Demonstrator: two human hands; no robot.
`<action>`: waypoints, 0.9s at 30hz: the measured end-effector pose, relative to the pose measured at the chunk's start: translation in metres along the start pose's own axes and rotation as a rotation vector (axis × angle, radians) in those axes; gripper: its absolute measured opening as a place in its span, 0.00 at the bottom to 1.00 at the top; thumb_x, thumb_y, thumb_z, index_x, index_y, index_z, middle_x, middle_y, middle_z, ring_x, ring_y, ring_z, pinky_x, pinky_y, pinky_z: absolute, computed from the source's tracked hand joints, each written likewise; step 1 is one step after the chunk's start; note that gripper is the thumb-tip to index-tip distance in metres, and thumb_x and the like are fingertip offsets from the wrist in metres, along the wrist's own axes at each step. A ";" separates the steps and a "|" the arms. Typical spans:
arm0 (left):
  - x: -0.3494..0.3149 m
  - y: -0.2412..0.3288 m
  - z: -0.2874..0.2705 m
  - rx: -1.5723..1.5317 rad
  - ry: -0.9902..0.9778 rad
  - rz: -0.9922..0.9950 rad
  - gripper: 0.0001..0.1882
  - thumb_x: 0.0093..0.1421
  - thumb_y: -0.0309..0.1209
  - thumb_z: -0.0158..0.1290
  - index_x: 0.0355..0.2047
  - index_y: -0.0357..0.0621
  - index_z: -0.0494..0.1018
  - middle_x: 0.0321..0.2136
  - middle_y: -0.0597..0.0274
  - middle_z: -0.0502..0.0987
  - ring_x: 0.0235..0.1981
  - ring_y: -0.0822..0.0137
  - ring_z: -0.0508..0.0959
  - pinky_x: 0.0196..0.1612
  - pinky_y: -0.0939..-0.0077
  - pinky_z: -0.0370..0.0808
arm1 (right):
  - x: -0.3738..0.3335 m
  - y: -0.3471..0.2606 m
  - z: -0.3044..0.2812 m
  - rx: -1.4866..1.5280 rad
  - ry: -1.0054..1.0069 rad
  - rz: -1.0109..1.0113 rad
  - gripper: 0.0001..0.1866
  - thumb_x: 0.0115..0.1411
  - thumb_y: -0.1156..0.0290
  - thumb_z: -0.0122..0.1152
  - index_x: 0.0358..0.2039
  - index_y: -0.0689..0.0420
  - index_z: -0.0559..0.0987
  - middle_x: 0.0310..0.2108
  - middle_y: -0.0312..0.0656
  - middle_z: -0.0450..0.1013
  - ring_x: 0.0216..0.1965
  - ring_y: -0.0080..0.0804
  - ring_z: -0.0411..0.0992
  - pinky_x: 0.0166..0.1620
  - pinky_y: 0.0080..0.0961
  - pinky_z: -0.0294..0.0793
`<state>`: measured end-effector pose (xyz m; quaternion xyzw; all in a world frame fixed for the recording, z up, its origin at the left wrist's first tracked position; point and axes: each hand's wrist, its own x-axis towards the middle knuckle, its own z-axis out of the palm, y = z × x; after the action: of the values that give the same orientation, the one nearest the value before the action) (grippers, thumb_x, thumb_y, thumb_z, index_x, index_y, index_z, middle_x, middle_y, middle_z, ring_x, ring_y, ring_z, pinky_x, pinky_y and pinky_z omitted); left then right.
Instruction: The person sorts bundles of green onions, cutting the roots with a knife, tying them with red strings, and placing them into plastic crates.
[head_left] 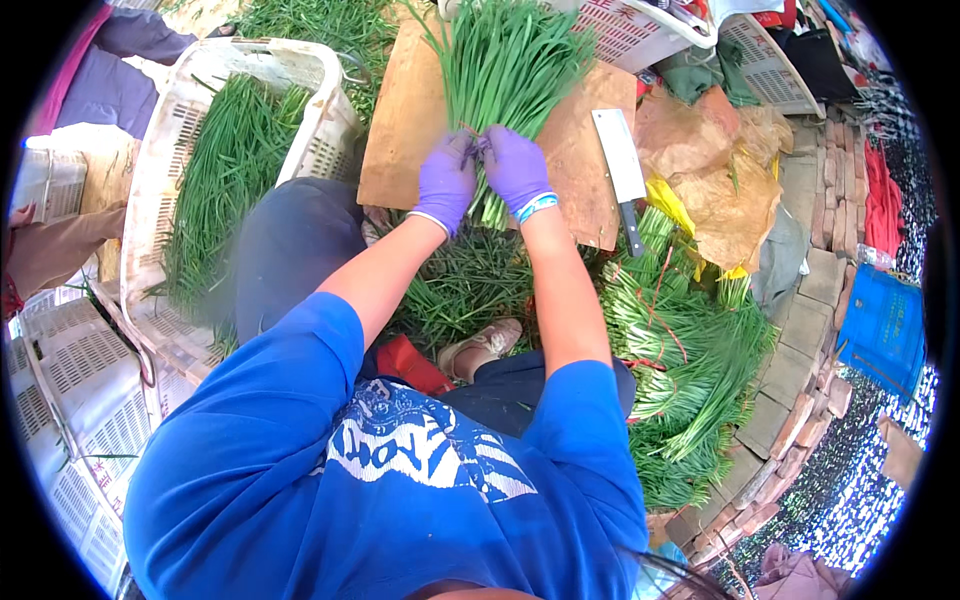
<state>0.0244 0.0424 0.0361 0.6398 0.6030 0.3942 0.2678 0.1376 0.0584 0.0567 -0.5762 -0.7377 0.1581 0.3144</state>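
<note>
A bundle of long green chives (515,60) lies across a wooden board (400,110), leaves pointing away and pale cut ends toward me. Both my hands wear purple gloves and meet over the bundle near its lower end. Between them a bit of thin reddish tie (468,128) shows around the stalks. My left hand (447,180) is closed, fingertips pinched at the tie. My right hand (516,170) is closed against it from the other side, also at the tie. Fingers hide the tie's ends. A cleaver (620,160) with a dark handle rests on the board's right side.
Loose chives (235,150) fill a white plastic crate (150,240) at my left. Tied bundles (670,370) are heaped at my right, below brown paper (735,190). More loose chives (470,280) lie below the board. Another person's leg (75,240) shows at the far left.
</note>
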 end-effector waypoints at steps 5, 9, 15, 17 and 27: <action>0.006 -0.029 -0.009 -0.212 -0.018 -0.166 0.10 0.51 0.26 0.50 0.35 0.38 0.72 0.30 0.55 0.75 0.31 0.68 0.74 0.36 0.79 0.69 | 0.020 -0.022 0.007 -0.193 -0.251 -0.021 0.06 0.50 0.70 0.46 0.25 0.57 0.70 0.23 0.48 0.70 0.27 0.46 0.70 0.31 0.39 0.68; 0.015 -0.030 -0.017 -0.408 -0.004 -0.339 0.11 0.53 0.30 0.51 0.34 0.37 0.73 0.29 0.56 0.75 0.29 0.73 0.73 0.36 0.80 0.69 | 0.023 -0.017 0.004 -0.186 -0.317 0.043 0.06 0.50 0.71 0.45 0.26 0.58 0.71 0.24 0.51 0.70 0.28 0.47 0.70 0.31 0.39 0.68; 0.032 0.015 -0.027 0.182 -0.469 -0.270 0.46 0.38 0.57 0.56 0.47 0.30 0.59 0.44 0.41 0.65 0.45 0.52 0.68 0.47 0.66 0.65 | 0.015 0.011 -0.011 0.816 -0.200 0.622 0.05 0.56 0.72 0.47 0.28 0.61 0.68 0.19 0.39 0.68 0.17 0.22 0.65 0.20 0.17 0.65; 0.026 0.025 -0.024 0.199 -0.425 -0.254 0.47 0.38 0.57 0.57 0.47 0.30 0.57 0.45 0.41 0.63 0.47 0.49 0.65 0.48 0.65 0.64 | 0.000 0.027 -0.008 1.035 0.026 0.628 0.05 0.56 0.73 0.46 0.28 0.61 0.68 0.19 0.40 0.68 0.16 0.23 0.64 0.20 0.17 0.64; 0.027 -0.007 -0.016 -0.044 -0.322 -0.261 0.43 0.42 0.48 0.58 0.50 0.30 0.55 0.48 0.41 0.63 0.50 0.52 0.64 0.51 0.68 0.62 | -0.055 0.045 -0.024 1.295 0.475 0.924 0.07 0.54 0.75 0.47 0.33 0.63 0.68 0.31 0.44 0.69 0.29 0.28 0.67 0.35 0.22 0.68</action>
<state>0.0064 0.0682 0.0435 0.6051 0.6213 0.2618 0.4235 0.1942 0.0163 0.0324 -0.5441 -0.1037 0.5388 0.6348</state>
